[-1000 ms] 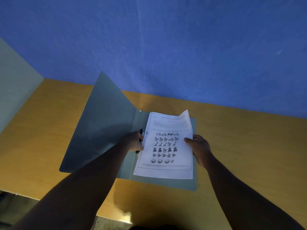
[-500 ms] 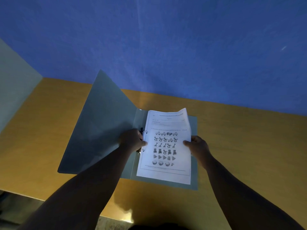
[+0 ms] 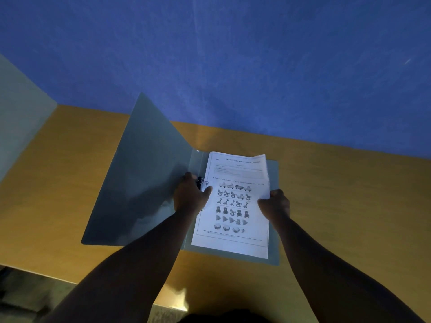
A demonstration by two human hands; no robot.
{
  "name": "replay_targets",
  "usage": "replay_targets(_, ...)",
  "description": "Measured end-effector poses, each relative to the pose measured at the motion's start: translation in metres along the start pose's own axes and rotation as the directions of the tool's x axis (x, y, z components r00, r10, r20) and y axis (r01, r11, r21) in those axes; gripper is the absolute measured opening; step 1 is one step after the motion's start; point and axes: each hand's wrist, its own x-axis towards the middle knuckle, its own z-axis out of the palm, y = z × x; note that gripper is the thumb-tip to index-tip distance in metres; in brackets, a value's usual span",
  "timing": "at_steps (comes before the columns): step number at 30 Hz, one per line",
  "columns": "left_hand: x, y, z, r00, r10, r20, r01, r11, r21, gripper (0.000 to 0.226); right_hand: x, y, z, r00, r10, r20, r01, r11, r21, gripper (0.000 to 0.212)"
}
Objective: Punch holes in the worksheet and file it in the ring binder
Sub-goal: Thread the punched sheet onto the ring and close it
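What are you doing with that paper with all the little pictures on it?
A person is fitting a white printed worksheet into an open grey-green ring binder lying on a yellow-brown wooden table. The left hand presses the sheet's left edge at the small metal rings, and the right hand grips the right edge. Whether the holes are on the rings cannot be told.
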Motion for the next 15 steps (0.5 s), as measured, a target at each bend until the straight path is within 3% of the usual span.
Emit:
replay_targets(6,0.001,0.006,0.002,0.996,-0.035,-0.082,0.028,0.996,-0.084,0.043,-0.012,-0.013,0.012,0.983,-0.129,-0.13,0.106,0.979,-0.174,0.047)
replay_targets(11,0.004,0.003,0.005,0.994,-0.033,-0.1,0.026,0.997,-0.075,0.041,-0.017,-0.034,0.034,0.947,-0.291,0.133,0.296,0.955,-0.015,0.038)
replay_targets(15,0.007,-0.002,0.008,0.994,-0.016,-0.105,0.01,0.998,-0.055,0.041,-0.025,-0.055,0.054,0.865,-0.396,0.307,0.43,0.901,-0.052,0.029)
